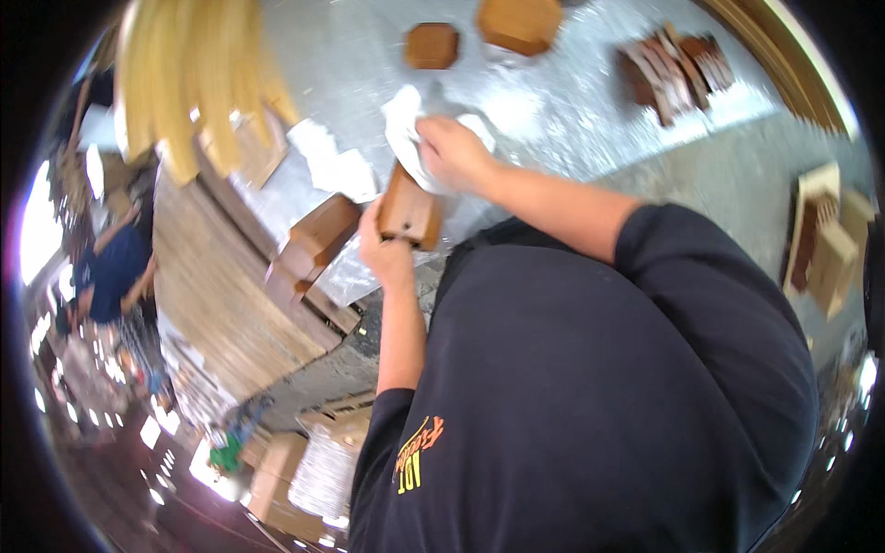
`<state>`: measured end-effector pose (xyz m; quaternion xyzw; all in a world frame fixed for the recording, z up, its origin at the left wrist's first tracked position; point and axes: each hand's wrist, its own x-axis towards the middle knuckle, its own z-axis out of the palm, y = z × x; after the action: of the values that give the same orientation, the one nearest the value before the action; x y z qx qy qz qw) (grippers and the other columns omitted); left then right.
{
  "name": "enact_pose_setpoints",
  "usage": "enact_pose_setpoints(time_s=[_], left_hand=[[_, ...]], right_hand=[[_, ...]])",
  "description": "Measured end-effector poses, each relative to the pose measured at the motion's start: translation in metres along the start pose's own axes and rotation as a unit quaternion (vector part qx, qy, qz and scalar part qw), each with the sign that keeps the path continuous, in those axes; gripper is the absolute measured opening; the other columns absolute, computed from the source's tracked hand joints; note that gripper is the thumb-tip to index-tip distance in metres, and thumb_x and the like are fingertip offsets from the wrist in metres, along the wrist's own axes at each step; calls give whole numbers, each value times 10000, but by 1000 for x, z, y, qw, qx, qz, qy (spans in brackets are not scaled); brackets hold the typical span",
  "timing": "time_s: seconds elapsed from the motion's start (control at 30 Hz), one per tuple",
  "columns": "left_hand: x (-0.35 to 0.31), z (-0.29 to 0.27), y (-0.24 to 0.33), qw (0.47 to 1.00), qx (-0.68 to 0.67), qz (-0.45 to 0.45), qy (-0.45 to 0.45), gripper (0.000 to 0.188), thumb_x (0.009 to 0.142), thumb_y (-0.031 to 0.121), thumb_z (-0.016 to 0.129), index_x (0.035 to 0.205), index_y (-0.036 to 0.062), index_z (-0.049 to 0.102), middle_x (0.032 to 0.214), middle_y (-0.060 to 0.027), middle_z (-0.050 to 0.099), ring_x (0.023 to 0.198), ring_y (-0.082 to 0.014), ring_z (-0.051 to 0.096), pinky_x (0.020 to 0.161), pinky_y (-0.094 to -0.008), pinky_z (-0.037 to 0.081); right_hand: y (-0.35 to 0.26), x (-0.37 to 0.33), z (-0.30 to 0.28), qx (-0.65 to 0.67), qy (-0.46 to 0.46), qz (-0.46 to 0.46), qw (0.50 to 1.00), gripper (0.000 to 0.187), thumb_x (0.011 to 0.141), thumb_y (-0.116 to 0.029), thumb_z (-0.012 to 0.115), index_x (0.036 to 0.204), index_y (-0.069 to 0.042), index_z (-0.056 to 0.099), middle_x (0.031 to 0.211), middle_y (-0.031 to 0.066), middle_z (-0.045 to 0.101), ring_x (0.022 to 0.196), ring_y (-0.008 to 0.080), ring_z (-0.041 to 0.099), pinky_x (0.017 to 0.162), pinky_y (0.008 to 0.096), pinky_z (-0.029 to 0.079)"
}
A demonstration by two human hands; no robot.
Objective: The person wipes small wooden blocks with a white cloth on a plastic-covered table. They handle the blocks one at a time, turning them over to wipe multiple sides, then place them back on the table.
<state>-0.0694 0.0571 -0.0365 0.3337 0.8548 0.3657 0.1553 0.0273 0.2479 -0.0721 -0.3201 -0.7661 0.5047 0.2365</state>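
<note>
My left hand grips the near end of a brown varnished wooden piece, long and box-shaped, with a small dark hole in its end face. Pressed against its far end is a white cloth, bunched in the closed fingers of my right hand. Just left of my left hand, a similar brown wooden piece rests at the table edge. Another white cloth or paper lies crumpled beyond it.
Two octagonal wooden pieces and a group of dark wooden parts sit on the shiny covered table. Yellowish strips stand far left. Wooden panels, cartons and a person in dark blue are leftward.
</note>
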Motion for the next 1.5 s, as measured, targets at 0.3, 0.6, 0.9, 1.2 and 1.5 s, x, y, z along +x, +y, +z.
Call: enact_pose_setpoints(time_s=[0.3, 0.6, 0.9, 1.2, 1.5], left_hand=[[13, -22, 35, 991, 53, -118, -24, 308, 786, 19, 687, 1093, 42, 668, 1013, -293, 722, 1025, -500, 690, 875, -546, 544], [19, -1, -19, 969, -64, -238, 26, 271, 969, 150, 596, 1134, -53, 665, 1013, -271, 731, 1044, -428, 717, 931, -494, 547], [33, -10, -3, 883, -242, -403, -17, 296, 858, -51, 606, 1145, -47, 678, 984, -147, 761, 965, -260, 751, 829, -382, 583], [31, -17, 46, 878, -272, -379, -107, 588, 988, 226, 717, 1458, -40, 483, 1328, -186, 655, 995, -314, 760, 691, -416, 673], [44, 9, 31, 984, -99, -75, -127, 1212, 772, 466, 936, 1657, -15, 261, 1738, -318, 133, 1638, -432, 133, 1319, -491, 231]], right_hand=[[14, 15, 25, 87, -58, 98, 990, 292, 1058, -121, 518, 1269, -32, 699, 1234, 201, 721, 1145, 327, 696, 1009, 390, 524], [-31, -29, 42, 102, -60, -189, 975, 474, 932, -12, 485, 1369, -29, 670, 1382, 206, 665, 1375, 419, 559, 1207, 513, 391], [-51, -12, 34, 25, -23, -176, 984, 335, 834, 7, 567, 1141, -10, 700, 1162, 229, 713, 1159, 438, 645, 1047, 519, 493], [12, -9, -61, -411, 0, -14, 912, 600, 856, -131, 771, 1439, -171, 636, 1479, 217, 555, 1400, 489, 475, 1143, 591, 411], [-26, 5, -100, -115, -33, 91, 989, 478, 831, -241, 768, 1268, -53, 720, 1229, 250, 666, 1078, 455, 682, 941, 483, 565]])
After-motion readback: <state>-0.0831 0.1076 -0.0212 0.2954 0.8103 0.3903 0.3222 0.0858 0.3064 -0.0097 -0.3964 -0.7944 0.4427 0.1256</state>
